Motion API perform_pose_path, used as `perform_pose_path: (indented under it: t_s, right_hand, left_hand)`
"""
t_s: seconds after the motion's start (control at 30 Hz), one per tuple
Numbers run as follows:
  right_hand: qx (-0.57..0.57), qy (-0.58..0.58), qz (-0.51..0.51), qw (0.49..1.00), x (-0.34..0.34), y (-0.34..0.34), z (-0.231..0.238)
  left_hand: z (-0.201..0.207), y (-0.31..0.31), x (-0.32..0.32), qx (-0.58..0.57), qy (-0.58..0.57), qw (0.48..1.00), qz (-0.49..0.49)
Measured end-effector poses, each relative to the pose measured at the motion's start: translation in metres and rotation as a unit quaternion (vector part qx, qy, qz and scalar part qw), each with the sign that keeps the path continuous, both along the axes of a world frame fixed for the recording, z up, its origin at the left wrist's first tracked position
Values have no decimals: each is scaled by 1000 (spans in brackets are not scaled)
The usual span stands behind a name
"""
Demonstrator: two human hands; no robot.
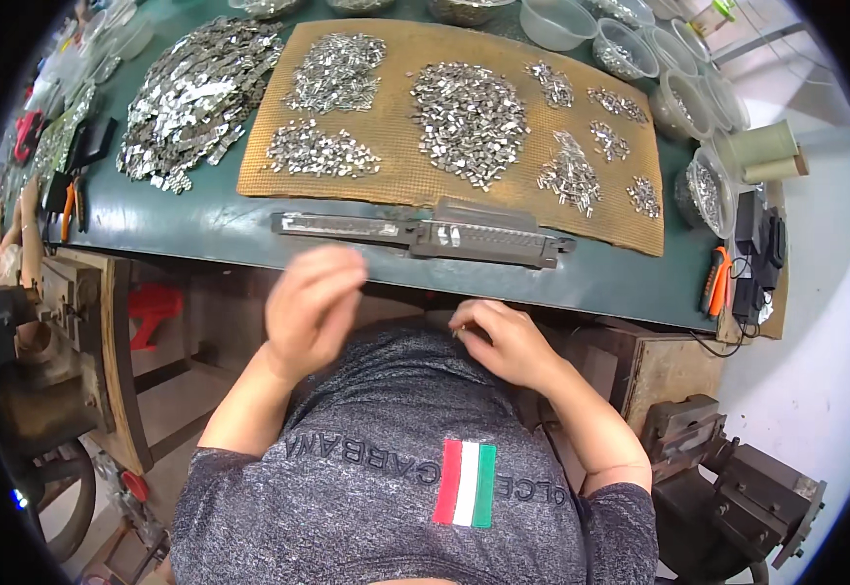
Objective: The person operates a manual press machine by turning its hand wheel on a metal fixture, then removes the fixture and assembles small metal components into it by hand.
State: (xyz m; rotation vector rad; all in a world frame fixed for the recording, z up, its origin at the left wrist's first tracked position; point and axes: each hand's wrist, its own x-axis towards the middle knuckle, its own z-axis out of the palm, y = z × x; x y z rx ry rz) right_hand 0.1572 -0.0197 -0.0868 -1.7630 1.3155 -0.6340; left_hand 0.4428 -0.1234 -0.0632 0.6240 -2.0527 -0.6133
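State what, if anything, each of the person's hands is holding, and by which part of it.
It cannot be told: the left hand is blurred; the right hand is curled, and anything pinched there is too small to make out.

Open gap between my left grip (315,308) and right grip (505,343). Dark metal fixture (483,239) bars low path to yellow-brown mat (395,107); I could pass round either end, over green desk (630,291). Farther right, orange-handled pliers (715,281) obstruct; left, heap of metal strips (196,97). Plastic bowls (558,27) fence mat's far side.
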Motion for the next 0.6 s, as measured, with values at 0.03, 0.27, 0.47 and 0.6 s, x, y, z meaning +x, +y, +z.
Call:
perform_pose_path:
  t_s: [0.03,0.27,0.47,0.6]
  right_hand:
    - [-1,-2,3,1000,0,3,15]
    - [-140,-96,-56,984,7,-6,65]
    - [-204,30,-59,977,-3,-11,79]
    - [-217,-27,-196,956,-39,-8,66]
  left_hand:
    - [3,5,-7,51,-8,997,-51]
    - [-4,31,-64,356,-103,900,-230]
    - [14,17,-44,382,-64,902,-189]
    - [36,-14,4,253,-98,962,-31]
